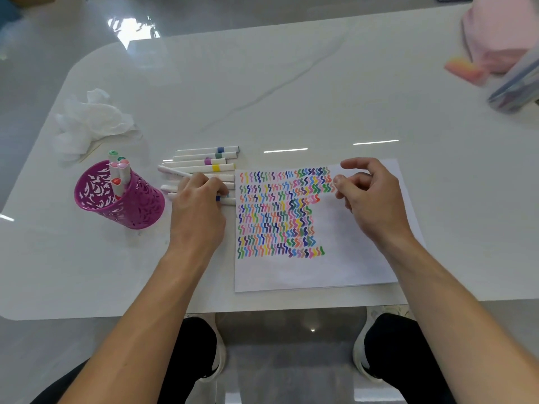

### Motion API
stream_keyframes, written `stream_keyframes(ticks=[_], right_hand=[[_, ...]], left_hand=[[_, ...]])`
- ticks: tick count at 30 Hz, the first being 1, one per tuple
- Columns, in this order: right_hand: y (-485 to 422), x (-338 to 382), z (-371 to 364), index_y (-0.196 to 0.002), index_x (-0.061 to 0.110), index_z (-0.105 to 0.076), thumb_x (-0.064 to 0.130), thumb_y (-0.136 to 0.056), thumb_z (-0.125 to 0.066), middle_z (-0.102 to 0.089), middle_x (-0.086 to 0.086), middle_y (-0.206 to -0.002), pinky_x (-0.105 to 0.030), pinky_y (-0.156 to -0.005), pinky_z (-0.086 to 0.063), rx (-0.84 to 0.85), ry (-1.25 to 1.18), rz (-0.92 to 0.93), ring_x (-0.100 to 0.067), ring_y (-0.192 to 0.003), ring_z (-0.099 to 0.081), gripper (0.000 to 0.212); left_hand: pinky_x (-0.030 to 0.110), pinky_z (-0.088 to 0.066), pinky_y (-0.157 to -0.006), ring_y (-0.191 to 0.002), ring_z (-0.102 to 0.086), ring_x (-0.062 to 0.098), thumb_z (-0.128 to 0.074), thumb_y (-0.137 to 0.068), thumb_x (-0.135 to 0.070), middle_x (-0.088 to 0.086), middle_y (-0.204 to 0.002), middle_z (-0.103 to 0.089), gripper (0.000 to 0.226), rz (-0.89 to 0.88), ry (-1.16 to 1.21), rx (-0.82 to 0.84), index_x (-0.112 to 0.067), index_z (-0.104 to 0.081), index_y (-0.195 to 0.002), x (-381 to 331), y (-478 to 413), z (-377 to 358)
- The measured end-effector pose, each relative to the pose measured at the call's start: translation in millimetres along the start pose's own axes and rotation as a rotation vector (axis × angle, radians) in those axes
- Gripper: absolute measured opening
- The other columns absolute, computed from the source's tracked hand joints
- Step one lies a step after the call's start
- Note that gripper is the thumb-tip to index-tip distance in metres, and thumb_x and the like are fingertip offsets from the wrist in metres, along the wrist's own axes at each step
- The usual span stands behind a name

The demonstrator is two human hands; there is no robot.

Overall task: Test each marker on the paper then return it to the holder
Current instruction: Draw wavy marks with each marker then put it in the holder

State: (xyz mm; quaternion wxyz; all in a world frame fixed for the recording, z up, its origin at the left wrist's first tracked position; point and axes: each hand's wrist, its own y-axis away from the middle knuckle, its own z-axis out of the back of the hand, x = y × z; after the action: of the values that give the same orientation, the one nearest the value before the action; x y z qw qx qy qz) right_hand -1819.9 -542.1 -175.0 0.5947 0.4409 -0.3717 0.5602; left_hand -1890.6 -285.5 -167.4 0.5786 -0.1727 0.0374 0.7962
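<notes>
Left of the paper (320, 266), the left hand (198, 205) lies palm-down on the row of markers (204, 164), fingers curled over the nearest ones; it seems to be closing on one with a blue band, but whether it truly grips it I cannot tell. The right hand (370, 196) hovers empty over the paper's upper right, fingers loosely bent, thumb near the last orange squiggles. By my reading this is the pick-up step: a fresh marker is being chosen, and next it must be lifted, uncapped, likely with the right hand's help, and drawn on the paper. Blank room remains to the right of and below the coloured rows. The holder (122, 205), purple and tilted, stands just left of the markers with a few already inside. Beyond it lies a crumpled tissue (90, 121). The table (291, 83) is bare farther out, and its near edge runs close below the paper.
</notes>
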Motion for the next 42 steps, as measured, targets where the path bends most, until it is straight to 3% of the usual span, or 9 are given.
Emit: stream_keyframes(ticks=[6, 13, 22, 27, 33, 35, 37, 40, 42], right_hand=[[1, 0, -1, -0.118, 0.021, -0.064, 0.020, -0.099, -0.069, -0.069, 0.007, -0.065, -0.030, -0.073, -0.048, 0.003, 0.004, -0.003, 0.004, -0.059, -0.061, 0.020], [1, -1, -3, -0.118, 0.022, -0.064, 0.020, -0.099, -0.069, -0.069, 0.009, -0.064, -0.031, -0.074, -0.052, 0.011, 0.023, -0.006, 0.003, -0.062, -0.063, 0.020], [3, -1, -7, -0.118, 0.020, -0.064, 0.018, -0.099, -0.068, -0.070, 0.007, -0.066, -0.028, -0.072, -0.050, 0.027, 0.034, -0.010, 0.005, -0.060, -0.063, 0.020], [3, -1, -9, -0.117, 0.021, -0.064, 0.018, -0.099, -0.068, -0.069, 0.007, -0.064, -0.029, -0.072, -0.049, 0.028, 0.035, -0.007, 0.005, -0.060, -0.063, 0.019], [4, -1, -11, -0.109, 0.021, -0.069, 0.019, -0.099, -0.069, -0.069, 0.010, -0.064, -0.027, -0.068, -0.049, 0.064, 0.028, 0.009, 0.004, -0.059, -0.063, 0.010], [5, 0, -11, -0.107, 0.021, -0.070, 0.020, -0.098, -0.070, -0.071, 0.011, -0.066, -0.020, -0.063, -0.048, 0.100, 0.024, 0.015, 0.003, -0.060, -0.064, 0.009], [6, 2, -11, -0.105, 0.020, -0.071, 0.020, -0.098, -0.070, -0.073, 0.010, -0.070, -0.014, -0.057, -0.047, 0.149, 0.018, 0.031, 0.000, -0.062, -0.066, 0.007], [9, 4, -12, -0.098, 0.019, -0.072, 0.021, -0.100, -0.068, -0.074, 0.006, -0.075, -0.022, -0.059, -0.054, 0.197, -0.002, 0.072, -0.006, -0.065, -0.068, 0.005], [11, 4, -12, -0.092, 0.022, -0.072, 0.025, -0.101, -0.066, -0.073, 0.007, -0.077, -0.029, -0.064, -0.058, 0.196, 0.044, 0.117, -0.011, -0.068, -0.070, 0.011]], left_hand=[[0.033, -0.041, -0.077, -0.102, -0.055, 0.027, -0.074, -0.089, -0.006, 0.008, -0.106, -0.067, 0.012, -0.013, -0.017, 0.019, -0.008, -0.074, -0.100, -6, 1, 1], [0.035, -0.046, -0.079, -0.103, -0.055, 0.024, -0.076, -0.089, -0.023, 0.005, -0.108, -0.067, 0.020, -0.015, -0.055, 0.079, -0.012, -0.073, -0.106, -8, 2, 4], [0.044, -0.050, -0.077, -0.107, -0.053, 0.029, -0.069, -0.091, -0.012, 0.007, -0.112, -0.064, 0.016, 0.090, -0.159, 0.102, -0.013, -0.064, -0.107, 0, 7, 15], [0.037, -0.039, -0.072, -0.100, -0.051, 0.028, -0.063, -0.095, -0.007, 0.007, -0.103, -0.067, 0.011, 0.072, 0.019, -0.015, -0.012, -0.060, -0.104, -1, 6, 20], [0.029, -0.044, -0.081, -0.093, -0.052, 0.011, -0.057, -0.101, -0.013, -0.009, -0.105, -0.060, 0.045, -0.158, 0.324, -0.023, -0.032, -0.052, -0.141, -20, 8, 29], [0.019, -0.043, -0.077, -0.086, -0.052, 0.003, -0.057, -0.101, -0.015, -0.013, -0.103, -0.059, 0.039, -0.227, 0.381, -0.016, -0.033, -0.057, -0.136, -26, 9, 30], [0.018, -0.046, -0.071, -0.083, -0.057, 0.008, -0.063, -0.098, -0.017, -0.015, -0.094, -0.061, 0.030, -0.196, 0.483, -0.007, -0.031, -0.063, -0.124, -33, 10, 29], [0.031, -0.053, -0.076, -0.080, -0.064, 0.013, -0.070, -0.094, -0.019, -0.012, -0.084, -0.068, 0.019, -0.110, 0.648, 0.051, -0.027, -0.066, -0.110, -44, 11, 26], [0.033, -0.055, -0.075, -0.079, -0.067, 0.009, -0.071, -0.093, -0.021, -0.014, -0.081, -0.073, 0.013, -0.076, 0.694, 0.096, -0.025, -0.066, -0.104, -49, 12, 23]])
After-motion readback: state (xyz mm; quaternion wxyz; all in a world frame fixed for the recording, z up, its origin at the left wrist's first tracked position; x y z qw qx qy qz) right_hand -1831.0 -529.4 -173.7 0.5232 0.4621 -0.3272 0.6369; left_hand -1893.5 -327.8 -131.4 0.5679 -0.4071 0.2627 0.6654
